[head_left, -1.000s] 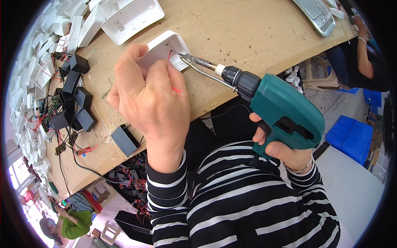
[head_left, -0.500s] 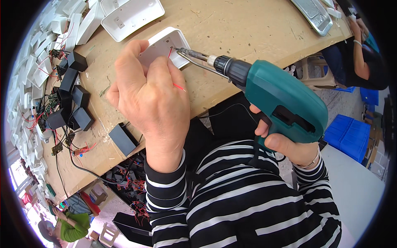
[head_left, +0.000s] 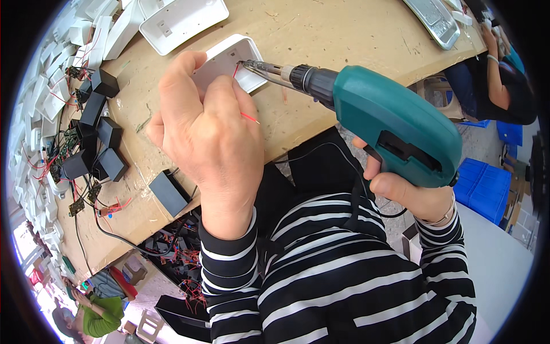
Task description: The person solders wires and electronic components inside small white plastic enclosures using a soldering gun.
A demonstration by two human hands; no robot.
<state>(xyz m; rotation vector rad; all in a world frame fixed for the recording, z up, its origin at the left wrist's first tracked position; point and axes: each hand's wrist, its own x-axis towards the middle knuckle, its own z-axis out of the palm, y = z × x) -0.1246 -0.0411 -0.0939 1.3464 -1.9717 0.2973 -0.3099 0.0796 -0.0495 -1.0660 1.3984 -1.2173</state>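
My left hand (head_left: 209, 135) presses down on a small white plastic housing (head_left: 246, 54) lying open side up on the wooden bench (head_left: 338, 34). Thin red wires run out from under my fingers. My right hand (head_left: 409, 192) grips the handle of a teal electric screwdriver (head_left: 395, 123). Its metal bit (head_left: 260, 69) points left and its tip sits inside the housing, close to my left fingertips.
Another white housing (head_left: 180, 20) lies just beyond. Black boxes (head_left: 106, 129) with circuit boards and wires crowd the bench's left part, with a heap of white shells (head_left: 51, 86) behind them. A metal tray (head_left: 432, 17) sits far right near another person (head_left: 507, 80). A blue crate (head_left: 487, 186) stands on the floor.
The screwdriver has swung up and closer to the camera, its bit tip staying in the white housing. My left hand has stayed on the housing.
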